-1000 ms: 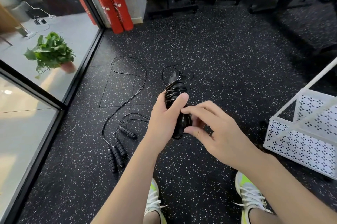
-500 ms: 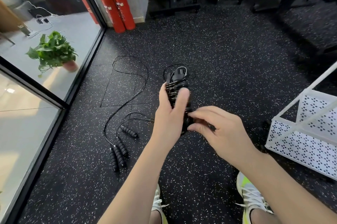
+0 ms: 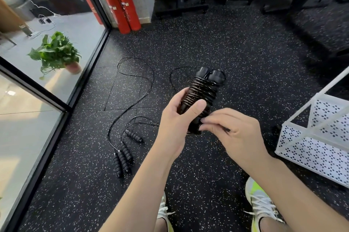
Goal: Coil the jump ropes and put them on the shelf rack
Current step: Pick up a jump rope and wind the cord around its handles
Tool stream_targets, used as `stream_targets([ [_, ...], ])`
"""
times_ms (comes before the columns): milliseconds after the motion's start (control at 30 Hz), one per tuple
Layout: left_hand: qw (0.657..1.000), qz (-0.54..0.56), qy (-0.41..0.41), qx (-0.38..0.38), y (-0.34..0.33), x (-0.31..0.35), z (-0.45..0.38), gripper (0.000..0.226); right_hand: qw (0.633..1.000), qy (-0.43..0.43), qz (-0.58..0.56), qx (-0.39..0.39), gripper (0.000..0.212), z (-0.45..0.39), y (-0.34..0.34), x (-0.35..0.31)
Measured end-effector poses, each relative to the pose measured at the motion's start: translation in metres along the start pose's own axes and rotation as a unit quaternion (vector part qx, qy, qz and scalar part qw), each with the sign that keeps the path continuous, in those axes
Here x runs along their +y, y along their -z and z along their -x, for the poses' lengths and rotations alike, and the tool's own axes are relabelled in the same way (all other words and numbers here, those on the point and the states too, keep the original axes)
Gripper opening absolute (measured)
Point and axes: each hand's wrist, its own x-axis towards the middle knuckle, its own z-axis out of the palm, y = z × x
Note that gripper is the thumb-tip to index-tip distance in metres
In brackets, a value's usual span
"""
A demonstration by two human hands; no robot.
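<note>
- The left hand (image 3: 175, 120) grips a wound rope (image 3: 201, 95) — thumb curled across the front of the bundle, fingers wrapped behind it.
- The bundle is two black handles side by side with cord coiled tight around them; it is held tilted above the floor (image 3: 236, 46), caps pointing up and away.
- The right hand (image 3: 234, 133) meets the lower end of the bundle, fingertips bent and pinching at the cord there; a short dark end shows by the fingers.
- A thin loop of cord trails from the top of the bundle to the floor.
- More loose ropes (image 3: 124, 148) lie on the floor to the left, handles close together, cords snaking away.
- The white rack (image 3: 309, 148) stands at the right — its perforated basket shows nothing inside in the part I can see.
- Two red extinguishers (image 3: 122, 7) stand by the wall; a plant (image 3: 56, 52) sits behind the glass.
</note>
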Motion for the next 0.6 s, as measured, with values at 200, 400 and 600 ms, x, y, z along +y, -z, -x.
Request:
stream_targets([
  [200, 1.000, -0.002, 0.008, -0.017, -0.0031, -0.0013, 0.0009, 0.024, 0.999, 0.011, 0.035, -0.010, 0.004, -0.0040, 0.0043, -0.0001],
  [400, 1.000, 0.003, 0.008, 0.024, -0.0037, -0.0042, -0.0037, 0.040, 1.000, -0.004, 0.028, 0.000, 0.007, -0.0090, 0.0088, 0.0002],
  [600, 0.995, -0.008, -0.022, 0.094, -0.0092, -0.0060, -0.0031, 0.031, 0.999, -0.036, -0.019, -0.004, 0.011, -0.0065, 0.0066, -0.0052],
])
